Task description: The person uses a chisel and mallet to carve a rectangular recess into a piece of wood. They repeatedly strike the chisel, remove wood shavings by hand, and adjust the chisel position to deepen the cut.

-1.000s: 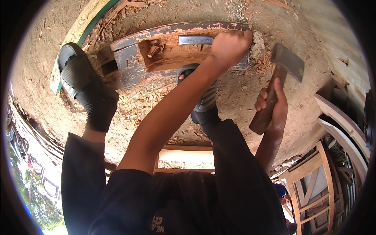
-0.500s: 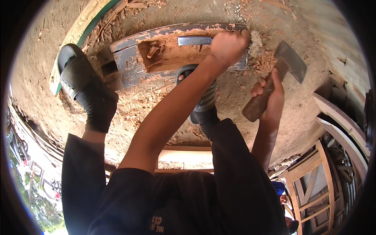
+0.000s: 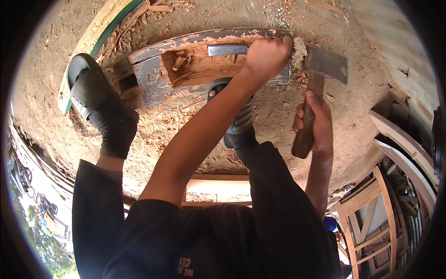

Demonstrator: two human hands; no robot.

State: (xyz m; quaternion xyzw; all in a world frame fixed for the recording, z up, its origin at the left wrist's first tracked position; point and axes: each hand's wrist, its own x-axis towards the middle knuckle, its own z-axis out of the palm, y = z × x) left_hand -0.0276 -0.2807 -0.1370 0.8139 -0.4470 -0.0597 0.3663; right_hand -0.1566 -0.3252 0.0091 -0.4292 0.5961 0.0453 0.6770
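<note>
The left hand has its grip closed round a chisel whose blade lies over the hollowed painted beam, presumably to steady it, while the right hand is wrapped round an axe, its head just beyond the beam's right end.

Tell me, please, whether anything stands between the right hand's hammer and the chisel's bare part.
Yes: the left hand, closed around the chisel, lies between its bare part and the hammer. A pale clump also shows between, seemingly on the ground.
</note>
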